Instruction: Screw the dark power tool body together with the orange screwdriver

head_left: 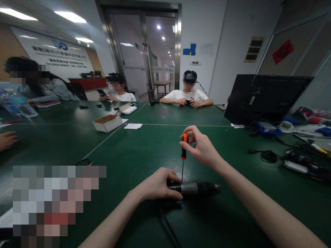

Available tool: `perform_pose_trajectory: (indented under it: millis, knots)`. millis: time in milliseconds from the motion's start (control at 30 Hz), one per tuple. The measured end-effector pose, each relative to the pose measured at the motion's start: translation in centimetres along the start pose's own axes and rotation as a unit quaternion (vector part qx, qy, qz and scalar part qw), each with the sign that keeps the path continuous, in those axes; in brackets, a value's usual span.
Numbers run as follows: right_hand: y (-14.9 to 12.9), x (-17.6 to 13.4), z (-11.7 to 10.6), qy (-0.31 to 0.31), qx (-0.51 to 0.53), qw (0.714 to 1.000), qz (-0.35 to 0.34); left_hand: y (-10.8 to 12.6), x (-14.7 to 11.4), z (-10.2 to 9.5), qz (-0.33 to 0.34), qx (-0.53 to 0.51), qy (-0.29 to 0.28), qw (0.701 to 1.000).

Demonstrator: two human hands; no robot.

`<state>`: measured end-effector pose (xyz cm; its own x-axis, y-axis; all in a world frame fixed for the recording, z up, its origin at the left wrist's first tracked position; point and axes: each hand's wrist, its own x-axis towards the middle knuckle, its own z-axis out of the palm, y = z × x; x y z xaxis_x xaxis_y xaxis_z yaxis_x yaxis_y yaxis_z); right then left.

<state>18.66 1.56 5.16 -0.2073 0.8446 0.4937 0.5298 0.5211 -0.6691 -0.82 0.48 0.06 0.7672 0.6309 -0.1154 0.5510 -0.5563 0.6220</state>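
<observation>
My right hand (pixel 198 143) is closed around the orange and black handle of a screwdriver (pixel 183 151). The screwdriver stands nearly upright, its thin shaft reaching down to a cylindrical black and silver power tool (pixel 190 187) that lies on the green table. The tip of the shaft meets the tool's upper side close to my left fingers; the exact spot is too small to make out. My left hand (pixel 162 184) grips the tool's left end, thumb in front and fingers behind. A dark cord (pixel 168 224) runs from below my left hand toward the near table edge.
A small open box (pixel 107 124) and white paper (pixel 133 126) lie ahead to the left. At the right stand a black monitor (pixel 266 100), a blue tray (pixel 269 129) and tangled cables (pixel 269 155). Several people sit around the table; a bottle (pixel 19 103) is far left.
</observation>
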Motion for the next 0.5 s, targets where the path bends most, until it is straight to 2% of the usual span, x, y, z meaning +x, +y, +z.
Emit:
perform_pose_trajectory:
  millis: [167,500]
  knots:
    - [-0.16,0.08,-0.07,-0.008,-0.009,1.000,-0.016,-0.08,-0.04,0.07,-0.003,0.003,0.003,1.000]
    - [0.14,0.03,-0.08,0.008,0.016,1.000,0.013,0.01,-0.02,0.09,-0.004,0.009,0.004,1.000]
